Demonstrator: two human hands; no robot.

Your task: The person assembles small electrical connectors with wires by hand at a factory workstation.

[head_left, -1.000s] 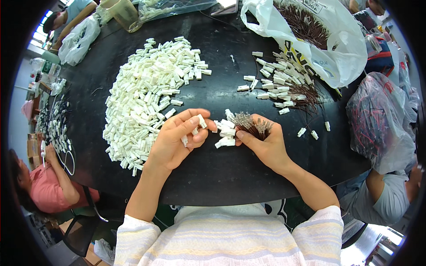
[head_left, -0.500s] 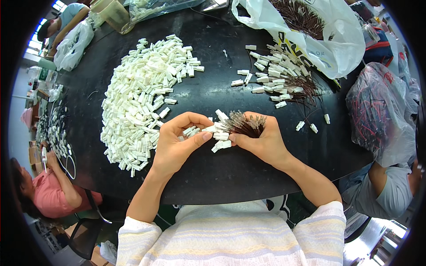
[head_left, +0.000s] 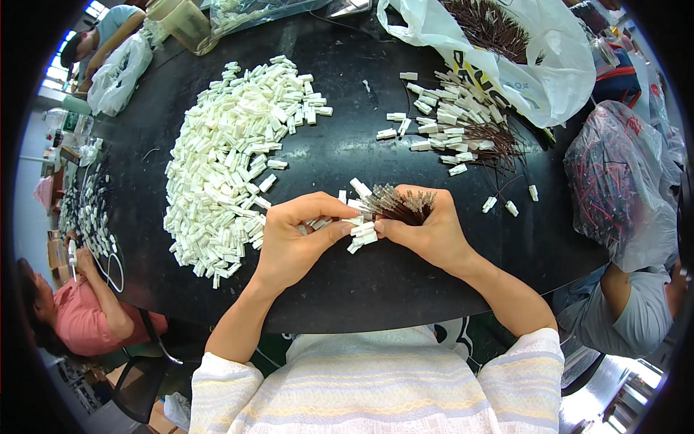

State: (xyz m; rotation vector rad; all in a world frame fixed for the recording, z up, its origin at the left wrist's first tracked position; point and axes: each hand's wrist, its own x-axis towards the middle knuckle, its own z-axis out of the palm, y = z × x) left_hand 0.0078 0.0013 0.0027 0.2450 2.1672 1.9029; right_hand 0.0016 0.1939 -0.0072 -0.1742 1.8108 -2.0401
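Note:
My right hand (head_left: 426, 228) is closed round a bundle of thin brown wires (head_left: 405, 205) with metal-tipped ends. Several white connector housings (head_left: 363, 233) cluster at the left side of that bundle. My left hand (head_left: 307, 231) pinches a small white connector housing against the cluster, thumb and forefinger together; the fingers mostly cover it. More white pieces show partly inside my left palm. Left of my hands lies a big heap of loose white connector housings (head_left: 224, 159). Beyond my right hand is a pile of brown wires with white connectors (head_left: 463, 123) on their ends.
A white plastic bag (head_left: 557, 87) of brown wires lies at the far right, with a clear bag of red and dark wires (head_left: 614, 188) nearer. A beige container (head_left: 181, 22) stands at the far left. Other people sit at both sides of the black table (head_left: 347, 296).
My left hand has shifted slightly right, bringing its fingertips against the white housings at the bundle. The housing between its fingers is now mostly covered. My right hand has hardly moved.

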